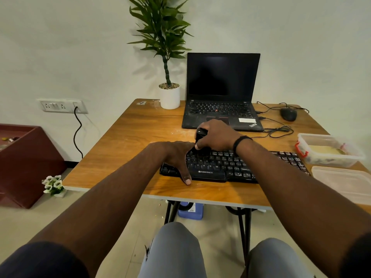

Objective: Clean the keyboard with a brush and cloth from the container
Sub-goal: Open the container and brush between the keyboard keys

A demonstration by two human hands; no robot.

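A black keyboard (pixel 224 167) lies near the front edge of the wooden table (pixel 130 137). My right hand (pixel 216 135) grips a black brush (pixel 200 135) upright, its bristles down on the upper key rows. My left hand (pixel 176 157) rests flat on the keyboard's left end, thumb stretched over the front edge onto the table. A clear plastic container (pixel 329 149) with a red clip stands to the right of the keyboard, something yellowish inside. Its lid (pixel 345 183) lies in front of it.
An open black laptop (pixel 220 93) sits behind the keyboard, a potted plant (pixel 169 95) to its left, a black mouse (pixel 288 114) with cables to its right. A dark red box (pixel 24 161) stands on the floor at left. My knees are under the table.
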